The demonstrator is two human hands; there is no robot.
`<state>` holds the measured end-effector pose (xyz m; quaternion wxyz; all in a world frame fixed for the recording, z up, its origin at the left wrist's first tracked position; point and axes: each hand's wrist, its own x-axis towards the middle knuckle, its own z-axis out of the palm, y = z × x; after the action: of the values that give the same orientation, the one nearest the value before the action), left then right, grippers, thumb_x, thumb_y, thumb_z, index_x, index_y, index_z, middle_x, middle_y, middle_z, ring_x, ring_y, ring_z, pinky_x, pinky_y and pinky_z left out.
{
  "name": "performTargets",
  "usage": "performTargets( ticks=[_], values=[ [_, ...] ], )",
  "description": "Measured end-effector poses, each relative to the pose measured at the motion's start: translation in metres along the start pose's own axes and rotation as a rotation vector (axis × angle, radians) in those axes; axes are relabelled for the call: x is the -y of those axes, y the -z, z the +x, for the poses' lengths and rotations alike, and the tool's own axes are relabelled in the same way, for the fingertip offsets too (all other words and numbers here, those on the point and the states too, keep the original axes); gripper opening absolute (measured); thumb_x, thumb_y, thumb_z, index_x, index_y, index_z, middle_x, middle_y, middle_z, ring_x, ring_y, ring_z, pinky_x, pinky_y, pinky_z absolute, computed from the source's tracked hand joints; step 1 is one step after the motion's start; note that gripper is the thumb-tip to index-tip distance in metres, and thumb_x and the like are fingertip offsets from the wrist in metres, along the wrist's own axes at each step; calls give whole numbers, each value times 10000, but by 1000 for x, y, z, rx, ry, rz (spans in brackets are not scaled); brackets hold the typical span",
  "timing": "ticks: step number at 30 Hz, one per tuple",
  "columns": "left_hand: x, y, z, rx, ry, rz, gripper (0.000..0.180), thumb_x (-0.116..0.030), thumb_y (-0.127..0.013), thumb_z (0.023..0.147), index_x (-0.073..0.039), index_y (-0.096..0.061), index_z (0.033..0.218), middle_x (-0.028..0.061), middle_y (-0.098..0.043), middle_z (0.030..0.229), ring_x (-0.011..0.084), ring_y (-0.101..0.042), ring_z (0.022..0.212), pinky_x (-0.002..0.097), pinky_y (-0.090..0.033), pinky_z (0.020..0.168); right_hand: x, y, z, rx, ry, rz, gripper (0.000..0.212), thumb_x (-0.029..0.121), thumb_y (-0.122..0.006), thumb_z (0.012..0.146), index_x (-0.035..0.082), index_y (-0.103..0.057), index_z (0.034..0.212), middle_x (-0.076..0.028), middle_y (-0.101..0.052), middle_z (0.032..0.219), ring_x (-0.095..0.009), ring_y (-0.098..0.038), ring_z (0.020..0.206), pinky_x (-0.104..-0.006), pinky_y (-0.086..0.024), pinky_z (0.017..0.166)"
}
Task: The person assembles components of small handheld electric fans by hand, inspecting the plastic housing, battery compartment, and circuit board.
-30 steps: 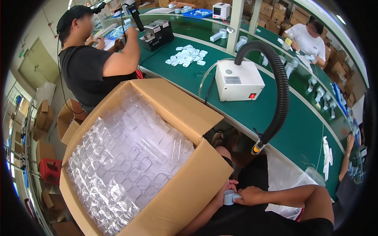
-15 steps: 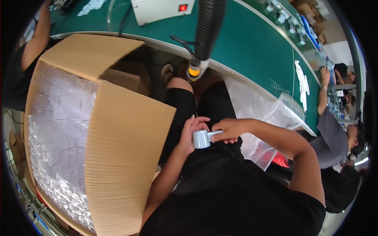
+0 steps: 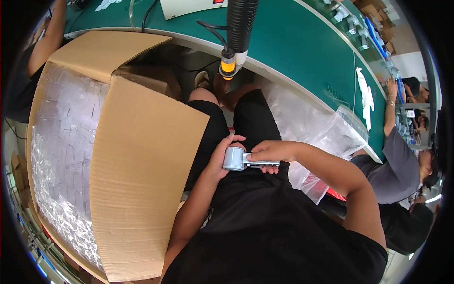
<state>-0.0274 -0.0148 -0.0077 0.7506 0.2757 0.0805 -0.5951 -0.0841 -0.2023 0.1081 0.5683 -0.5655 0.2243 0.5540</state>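
Part held between left hand and right hand

The pale blue part was over the person's lap, its round end on the left and its shiny handle pointing right. The left hand curved around the left side of the round end, fingers loosely bent behind it (whether the part touched the lap, one could not tell). The right hand was closed around the handle, thumb on top and fingertips showing below. Beyond the hands were knees in black shorts.

On the left stood an open cardboard box with clear plastic pieces in it, one broad flap raised beside the left forearm. Ahead ran a green table, and a black hose with a yellow tip hung near its front edge. Part of a white machine showed at the top. A clear plastic sheet hung beside the table on the right, and a limp white thing lay on the green surface. Farther right, a co-worker in a grey top had one arm stretched along the table's end.
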Motion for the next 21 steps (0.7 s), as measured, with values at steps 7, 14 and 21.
performTargets(
  ticks=[7,14,21],
  values=[
    [-7,-8,-11,37,46,-5,449,-412,-419,1001,-11,-542,1159,99,-632,841,196,-648,762,344,-561,667,8,-2,-4,-44,-56,42,443,452,-489,959,36,-637,983,-61,-622,716,-144,-617,563,-262,-512,507],
    [5,1,-10,-58,-4,88,468,-432,-393,1006,-19,-572,1131,74,-616,795,154,-625,757,287,-502,709,24,-34,-10,-275,64,-569,503,463,-517,937,-28,-616,887,-162,-660,735,-223,-649,541,-339,-537,578],
    [8,14,0,-89,-149,99,490,-419,-332,1016,2,-558,1127,94,-628,756,158,-610,716,273,-481,704,21,-38,17,-461,194,-828,511,436,-532,927,-69,-610,954,-280,-654,830,-419,-653,825,-474,-509,762]
  ],
)
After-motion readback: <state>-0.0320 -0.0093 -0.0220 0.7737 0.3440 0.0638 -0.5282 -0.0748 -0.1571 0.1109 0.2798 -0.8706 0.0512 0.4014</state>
